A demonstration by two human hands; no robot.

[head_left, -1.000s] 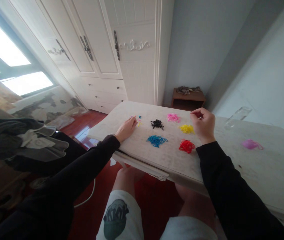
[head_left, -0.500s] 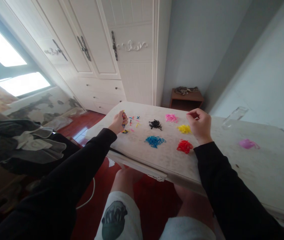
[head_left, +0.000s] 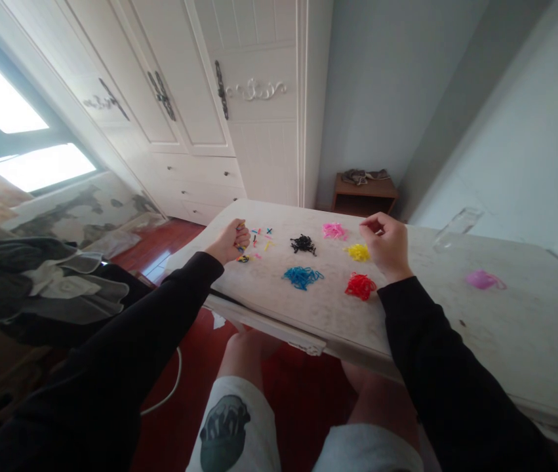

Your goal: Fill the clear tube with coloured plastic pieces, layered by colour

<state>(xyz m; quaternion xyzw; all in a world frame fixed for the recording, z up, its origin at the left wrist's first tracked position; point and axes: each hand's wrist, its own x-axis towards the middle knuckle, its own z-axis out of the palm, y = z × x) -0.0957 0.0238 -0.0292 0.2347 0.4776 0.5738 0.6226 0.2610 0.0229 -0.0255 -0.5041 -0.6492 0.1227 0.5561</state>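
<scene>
On the white table [head_left: 308, 308] lie small piles of rubber bands sorted by colour: black [head_left: 302, 244], pink [head_left: 334, 231], yellow [head_left: 358, 252], blue [head_left: 301, 276] and red [head_left: 360, 286]. My left hand [head_left: 229, 242] is a fist at the table's left end, closed on a bunch of mixed coloured bands. A few loose mixed bands [head_left: 260, 237] lie just right of it. My right hand [head_left: 385, 244] hovers beside the yellow pile with thumb and forefinger pinched; what it holds is too small to see.
A crumpled pink bag [head_left: 483, 280] and a clear glass jar on its side [head_left: 456, 227] lie at the table's right. White wardrobe doors [head_left: 239, 118] and a small wooden nightstand [head_left: 366, 192] stand behind. Dark clothes [head_left: 37, 282] are heaped at left.
My left hand went from lying flat on the loose bands to a fist gripping a bunch of them, lifted slightly. My right hand stayed pinched by the yellow pile.
</scene>
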